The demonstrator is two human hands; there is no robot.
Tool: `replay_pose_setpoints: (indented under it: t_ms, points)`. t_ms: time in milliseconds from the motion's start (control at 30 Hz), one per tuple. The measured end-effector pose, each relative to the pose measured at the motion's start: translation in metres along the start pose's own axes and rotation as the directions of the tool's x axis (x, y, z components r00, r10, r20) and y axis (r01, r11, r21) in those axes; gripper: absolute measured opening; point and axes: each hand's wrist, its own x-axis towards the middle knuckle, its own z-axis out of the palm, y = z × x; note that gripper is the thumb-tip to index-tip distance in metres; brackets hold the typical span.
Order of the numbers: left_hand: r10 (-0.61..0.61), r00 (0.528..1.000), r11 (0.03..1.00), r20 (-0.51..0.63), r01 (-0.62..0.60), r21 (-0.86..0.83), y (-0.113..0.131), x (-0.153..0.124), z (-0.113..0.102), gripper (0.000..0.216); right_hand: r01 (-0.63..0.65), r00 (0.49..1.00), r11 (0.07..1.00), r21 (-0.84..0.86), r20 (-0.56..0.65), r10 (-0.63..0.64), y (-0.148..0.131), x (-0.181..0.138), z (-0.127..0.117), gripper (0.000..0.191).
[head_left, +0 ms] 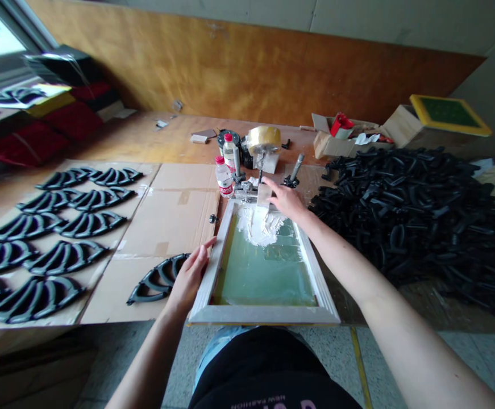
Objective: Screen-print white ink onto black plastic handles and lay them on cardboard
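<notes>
A screen-printing frame (208, 284) with a green mesh lies in front of me, white ink (259, 226) heaped at its far end. My left hand (191, 274) rests on the frame's left rail, fingers wrapped over its edge. My right hand (285, 199) is at the far end of the frame, closed on a squeegee (265, 196) that stands in the white ink. A black curved plastic part (156, 279) lies on the cardboard just left of my left hand.
Rows of black curved parts (55, 227) lie on cardboard sheets (174, 210) at left. A large heap of black parts (417, 216) fills the right. Two bottles (225, 176), a tape roll (263, 139), boxes (336, 142) and a yellow-framed screen (449, 113) stand behind.
</notes>
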Motion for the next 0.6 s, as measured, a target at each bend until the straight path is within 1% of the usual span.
replay_pose_setpoints:
  t_ms: [33,67,133,167,200,233,267,300,333,367,400,433,467,533,600]
  points:
    - [0.008,1.0,0.999,0.018,-0.007,-0.035,0.012,0.001,0.001,0.068,-0.055,0.997,0.998,0.001,-0.048,0.055,0.013,-0.001,-0.007,0.056]
    - [0.045,0.999,0.995,0.031,-0.042,-0.087,0.024,0.005,0.003,0.068,-0.123,0.988,0.992,0.009,-0.095,0.123,0.027,-0.005,-0.015,0.052]
    - [0.208,0.978,0.955,0.012,-0.2,-0.219,0.046,0.015,0.01,0.064,-0.288,0.943,0.956,0.047,-0.158,0.292,0.054,-0.02,-0.023,0.041]
    - [0.289,0.957,0.92,-0.008,-0.281,-0.273,0.057,0.022,0.015,0.061,-0.362,0.915,0.929,0.07,-0.163,0.369,0.065,-0.03,-0.022,0.035]
    - [0.347,0.938,0.889,-0.017,-0.335,-0.313,0.066,0.028,0.021,0.058,-0.414,0.893,0.906,0.09,-0.151,0.424,0.072,-0.041,-0.018,0.031]
    - [0.374,0.927,0.87,-0.021,-0.358,-0.338,0.075,0.035,0.026,0.057,-0.437,0.885,0.893,0.106,-0.125,0.448,0.074,-0.053,-0.01,0.027]
    - [0.372,0.928,0.865,-0.023,-0.356,-0.353,0.08,0.04,0.031,0.057,-0.422,0.897,0.898,0.12,-0.09,0.434,0.072,-0.065,0.001,0.025]
    - [0.355,0.934,0.865,-0.036,-0.343,-0.367,0.083,0.044,0.035,0.057,-0.369,0.925,0.92,0.134,-0.047,0.378,0.066,-0.077,0.013,0.024]
    - [0.337,0.939,0.862,-0.063,-0.335,-0.38,0.082,0.047,0.039,0.057,-0.289,0.956,0.946,0.146,-0.002,0.292,0.057,-0.088,0.025,0.024]
    - [0.318,0.943,0.861,-0.094,-0.329,-0.388,0.078,0.049,0.043,0.058,-0.197,0.98,0.969,0.151,0.045,0.193,0.047,-0.098,0.037,0.028]
    - [0.293,0.949,0.866,-0.115,-0.315,-0.389,0.069,0.048,0.046,0.058,-0.114,0.991,0.983,0.147,0.089,0.102,0.036,-0.105,0.046,0.033]
    - [0.259,0.959,0.879,-0.113,-0.282,-0.384,0.057,0.046,0.049,0.058,-0.047,0.991,0.99,0.131,0.127,0.03,0.027,-0.111,0.053,0.036]
    - [0.211,0.974,0.902,-0.081,-0.226,-0.368,0.043,0.042,0.052,0.058,-0.002,0.987,0.995,0.105,0.16,-0.015,0.02,-0.114,0.056,0.035]
    - [0.077,0.997,0.952,0.03,-0.065,-0.298,0.011,0.028,0.057,0.058,0.029,0.979,0.998,0.047,0.203,-0.038,0.009,-0.117,0.054,0.024]
    - [-0.07,0.987,0.97,0.143,0.101,-0.221,-0.018,0.01,0.065,0.06,0.051,0.974,0.998,0.037,0.218,-0.058,-0.002,-0.116,0.045,0.014]
